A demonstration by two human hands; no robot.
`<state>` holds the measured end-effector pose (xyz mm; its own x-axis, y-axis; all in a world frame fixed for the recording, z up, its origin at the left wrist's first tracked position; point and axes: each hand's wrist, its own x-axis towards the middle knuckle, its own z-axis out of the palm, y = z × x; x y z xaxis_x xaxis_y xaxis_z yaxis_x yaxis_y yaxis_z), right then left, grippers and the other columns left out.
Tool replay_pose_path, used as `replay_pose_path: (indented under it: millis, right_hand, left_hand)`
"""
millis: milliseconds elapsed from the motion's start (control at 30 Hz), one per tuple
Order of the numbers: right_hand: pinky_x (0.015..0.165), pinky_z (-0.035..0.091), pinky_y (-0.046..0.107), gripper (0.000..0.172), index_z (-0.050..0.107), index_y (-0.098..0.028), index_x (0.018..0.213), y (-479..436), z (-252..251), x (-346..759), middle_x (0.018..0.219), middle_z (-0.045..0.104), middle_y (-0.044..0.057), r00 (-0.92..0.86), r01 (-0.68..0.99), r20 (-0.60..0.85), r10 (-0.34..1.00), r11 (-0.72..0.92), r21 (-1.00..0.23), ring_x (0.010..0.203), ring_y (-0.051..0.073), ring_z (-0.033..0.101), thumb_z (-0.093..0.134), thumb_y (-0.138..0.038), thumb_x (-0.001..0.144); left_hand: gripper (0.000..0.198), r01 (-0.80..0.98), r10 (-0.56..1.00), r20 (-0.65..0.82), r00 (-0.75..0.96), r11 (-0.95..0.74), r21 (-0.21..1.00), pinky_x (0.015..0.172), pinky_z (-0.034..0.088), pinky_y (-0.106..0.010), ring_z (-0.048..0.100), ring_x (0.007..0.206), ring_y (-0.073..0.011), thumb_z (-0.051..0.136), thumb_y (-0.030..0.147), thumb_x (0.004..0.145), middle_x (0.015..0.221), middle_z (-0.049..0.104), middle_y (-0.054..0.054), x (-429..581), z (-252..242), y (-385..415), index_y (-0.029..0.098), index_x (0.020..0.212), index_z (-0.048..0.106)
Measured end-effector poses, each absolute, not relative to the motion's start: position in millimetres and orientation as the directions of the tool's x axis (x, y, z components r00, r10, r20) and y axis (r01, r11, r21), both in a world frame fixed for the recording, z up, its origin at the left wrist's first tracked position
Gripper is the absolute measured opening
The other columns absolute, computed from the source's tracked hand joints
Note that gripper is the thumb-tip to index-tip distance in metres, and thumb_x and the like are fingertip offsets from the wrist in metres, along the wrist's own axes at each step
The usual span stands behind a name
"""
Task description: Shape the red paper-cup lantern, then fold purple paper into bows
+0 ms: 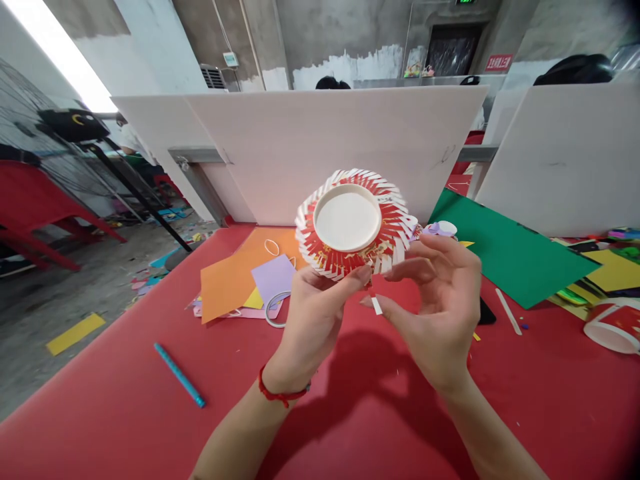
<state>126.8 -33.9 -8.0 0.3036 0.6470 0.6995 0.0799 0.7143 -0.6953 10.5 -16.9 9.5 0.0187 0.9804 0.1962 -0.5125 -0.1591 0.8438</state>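
Observation:
A red and white paper cup [347,217], cut into many narrow strips fanned out around its round white base, is held up with the base facing me. My left hand [320,307] grips its lower edge, thumb on the near side. One loose strip [377,306] hangs down with its white end showing. My right hand [435,300] is at the cup's lower right, fingers curved and parted from the thumb. Its index fingertip is by the strips and its thumb tip is beside the loose strip; whether they touch is unclear.
On the red table [240,413] lie a blue pen [179,375], orange paper [225,287], purple paper [274,280], a tape ring [275,310] and green sheet [515,253]. Another red and white cup [615,325] rests on its side at right. A white partition [325,140] stands behind.

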Motion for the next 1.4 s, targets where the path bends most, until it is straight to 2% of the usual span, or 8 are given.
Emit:
replay_pose_path:
  millis: [167,400,633,733,900,1067,1300,1400]
  right_hand:
    - [0.077,0.055,0.034,0.027,0.076,-0.032,0.08,-31,-8,129,0.094,0.057,0.0,0.235,0.14,0.793,0.562,0.788,-0.6,0.09,0.018,0.06,0.082,-0.007,0.071]
    - [0.073,0.057,0.033,0.005,0.081,-0.035,0.071,-25,-4,136,0.079,0.064,0.001,0.063,-0.21,0.529,0.846,0.529,-0.822,0.081,0.017,0.062,0.084,-0.032,0.073]
    - [0.059,0.057,0.027,0.011,0.078,-0.028,0.07,-27,-1,133,0.069,0.068,-0.002,-0.047,-0.43,0.354,0.934,0.301,-0.851,0.059,0.012,0.063,0.086,-0.035,0.069]
    - [0.058,0.059,0.028,0.001,0.079,-0.029,0.075,-29,2,135,0.072,0.073,-0.001,-0.037,-0.361,0.371,0.928,0.334,-0.871,0.06,0.014,0.066,0.08,-0.029,0.075]
    - [0.067,0.06,0.032,0.02,0.081,-0.031,0.074,-31,5,140,0.073,0.076,-0.001,0.034,-0.106,0.581,0.813,0.581,-0.807,0.069,0.018,0.069,0.081,-0.011,0.07]
    - [0.067,0.057,0.032,0.021,0.079,-0.03,0.074,-37,4,138,0.071,0.074,-0.002,0.088,0.046,0.686,0.722,0.685,-0.727,0.069,0.017,0.067,0.077,-0.009,0.076]
    - [0.061,0.052,0.025,0.013,0.068,-0.023,0.066,-40,8,133,0.069,0.062,-0.002,0.084,-0.267,0.41,0.908,0.416,-0.869,0.065,0.012,0.059,0.076,-0.021,0.075]
    - [0.06,0.051,0.025,0.02,0.066,-0.022,0.062,-41,12,137,0.063,0.06,-0.004,-0.006,-0.381,0.25,0.968,0.229,-0.896,0.059,0.011,0.055,0.085,-0.03,0.066]
  left_hand:
    - [0.011,-0.551,0.984,0.175,-0.015,-0.154,0.82,0.062,0.057,-0.021,0.068,0.065,-0.0128,0.087,0.019,0.057,0.067,0.076,-0.001,16,11,-19,0.018,0.062,0.077]
    - [0.012,-0.477,0.933,0.33,-0.142,-0.356,0.803,0.073,0.062,-0.033,0.074,0.074,-0.0214,0.087,0.027,0.064,0.075,0.079,-0.004,18,1,-17,0.02,0.072,0.08]
    - [0.008,-0.423,0.898,0.399,-0.187,-0.44,0.792,0.058,0.061,-0.028,0.072,0.063,-0.0184,0.086,0.026,0.067,0.071,0.078,-0.002,16,-3,-20,0.022,0.071,0.08]
    - [0.01,-0.398,0.899,0.393,-0.193,-0.437,0.806,0.071,0.064,-0.033,0.075,0.076,-0.0222,0.085,0.026,0.068,0.079,0.08,-0.004,15,-1,-21,0.021,0.075,0.08]
    - [0.014,-0.455,0.951,0.283,-0.124,-0.308,0.835,0.078,0.063,-0.038,0.076,0.079,-0.0249,0.087,0.025,0.06,0.076,0.08,-0.005,16,5,-22,0.02,0.07,0.079]
    - [0.01,-0.438,0.943,0.312,-0.112,-0.329,0.837,0.078,0.063,-0.037,0.076,0.08,-0.0244,0.085,0.026,0.066,0.077,0.08,-0.005,18,1,-20,0.02,0.072,0.08]
    - [0.011,-0.361,0.864,0.443,-0.24,-0.504,0.785,0.077,0.061,-0.031,0.074,0.081,-0.021,0.085,0.017,0.064,0.079,0.08,-0.003,25,-8,-18,0.022,0.073,0.08]
    - [0.011,-0.341,0.84,0.478,-0.256,-0.541,0.768,0.064,0.059,-0.026,0.07,0.067,-0.0168,0.086,0.016,0.063,0.068,0.076,0.001,24,-11,-18,0.023,0.065,0.078]
